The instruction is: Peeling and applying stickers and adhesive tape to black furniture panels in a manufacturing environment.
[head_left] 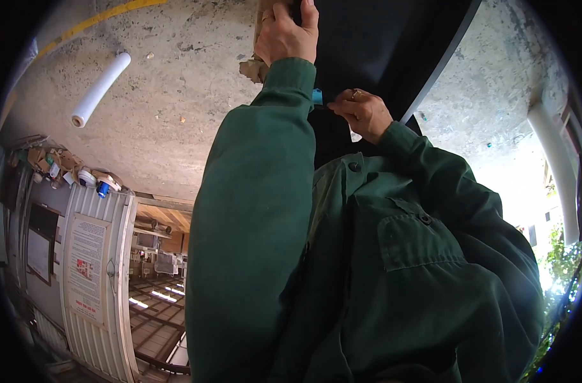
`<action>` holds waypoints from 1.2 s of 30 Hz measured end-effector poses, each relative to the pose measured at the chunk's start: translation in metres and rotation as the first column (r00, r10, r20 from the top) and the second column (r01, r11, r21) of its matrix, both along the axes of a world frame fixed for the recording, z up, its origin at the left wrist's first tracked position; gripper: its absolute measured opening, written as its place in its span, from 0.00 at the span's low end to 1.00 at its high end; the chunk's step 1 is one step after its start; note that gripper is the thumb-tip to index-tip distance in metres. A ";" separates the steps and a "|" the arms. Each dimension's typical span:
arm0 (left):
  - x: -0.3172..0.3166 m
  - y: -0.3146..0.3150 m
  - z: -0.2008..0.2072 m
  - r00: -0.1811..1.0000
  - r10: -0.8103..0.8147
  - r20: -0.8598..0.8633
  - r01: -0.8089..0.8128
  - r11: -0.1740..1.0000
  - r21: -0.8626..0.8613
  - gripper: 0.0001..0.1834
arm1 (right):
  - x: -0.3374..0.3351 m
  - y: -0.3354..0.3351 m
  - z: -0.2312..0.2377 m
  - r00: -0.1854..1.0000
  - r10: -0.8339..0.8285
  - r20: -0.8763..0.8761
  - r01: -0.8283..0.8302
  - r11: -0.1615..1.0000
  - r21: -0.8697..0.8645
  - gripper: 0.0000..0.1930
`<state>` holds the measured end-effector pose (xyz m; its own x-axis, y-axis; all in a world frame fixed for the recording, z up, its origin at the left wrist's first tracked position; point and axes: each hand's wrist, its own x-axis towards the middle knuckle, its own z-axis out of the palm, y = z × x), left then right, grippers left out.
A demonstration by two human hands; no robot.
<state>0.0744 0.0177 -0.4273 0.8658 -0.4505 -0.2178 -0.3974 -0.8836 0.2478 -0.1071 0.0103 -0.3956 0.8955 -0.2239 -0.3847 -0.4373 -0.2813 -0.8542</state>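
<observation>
A large black panel (374,45) with a raised rim on its right side lies in front of me. At the top of the view, my left hand (288,33) is closed on the panel's left edge, with the thumb to the right; the fingertips are partly cut off by the frame. Nearer to me, my right hand (364,115) is pinched over the panel's near end. What sits between its fingers is too small to make out. Just left of those fingertips shows a small blue-green piece (317,96). Both arms wear dark green sleeves.
Torn brown cardboard (252,71) lies beside the panel on the stained concrete floor (176,96). A white roll (101,89) rests farther left, near a yellow floor line (93,22). Piled boxes and odds (61,166) stand by a wall with a notice board (88,268).
</observation>
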 end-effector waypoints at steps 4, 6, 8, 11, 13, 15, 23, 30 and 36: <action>-0.001 -0.001 0.002 1.000 -0.008 0.005 0.008 0.999 -0.035 0.26 | 0.000 -0.001 -0.001 0.999 0.015 -0.052 -0.011 0.997 0.075 0.08; -0.003 -0.002 0.002 1.000 -0.006 0.027 0.007 0.998 -0.054 0.26 | 0.001 -0.001 -0.001 0.997 0.027 -0.069 -0.021 0.997 0.079 0.08; -0.006 -0.002 0.002 0.999 -0.004 0.051 0.008 0.997 -0.073 0.26 | 0.003 -0.001 -0.001 0.996 0.039 -0.083 -0.032 0.996 0.083 0.08; -0.006 -0.001 0.001 0.988 -0.015 0.155 0.030 0.995 -0.098 0.26 | 0.006 -0.004 -0.003 0.994 0.047 -0.094 -0.035 0.991 0.130 0.08; -0.004 0.000 0.001 0.996 -0.037 0.085 0.041 0.998 -0.041 0.26 | 0.008 -0.007 -0.004 0.995 0.026 -0.096 -0.002 0.971 0.238 0.09; -0.004 -0.001 0.000 0.992 -0.038 0.122 0.046 0.997 -0.069 0.26 | 0.008 -0.009 -0.004 0.995 0.041 -0.093 -0.018 0.971 0.240 0.09; -0.004 -0.002 0.003 0.992 -0.037 0.125 0.046 0.996 -0.073 0.25 | 0.011 -0.009 -0.005 0.989 0.056 -0.136 -0.015 0.959 0.282 0.09; -0.006 -0.001 0.002 0.996 -0.025 0.091 0.031 0.997 -0.065 0.26 | 0.013 -0.010 -0.010 0.975 0.098 -0.197 -0.025 0.938 0.345 0.09; -0.008 0.000 0.003 0.988 -0.022 0.156 0.031 0.998 -0.056 0.26 | 0.020 -0.015 -0.017 0.959 0.136 -0.249 -0.020 0.908 0.419 0.07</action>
<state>0.0661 0.0177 -0.4242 0.8747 -0.4815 -0.0545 -0.4580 -0.8582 0.2318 -0.0874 -0.0049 -0.4122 0.7543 0.0714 -0.6526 -0.6554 0.0238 -0.7549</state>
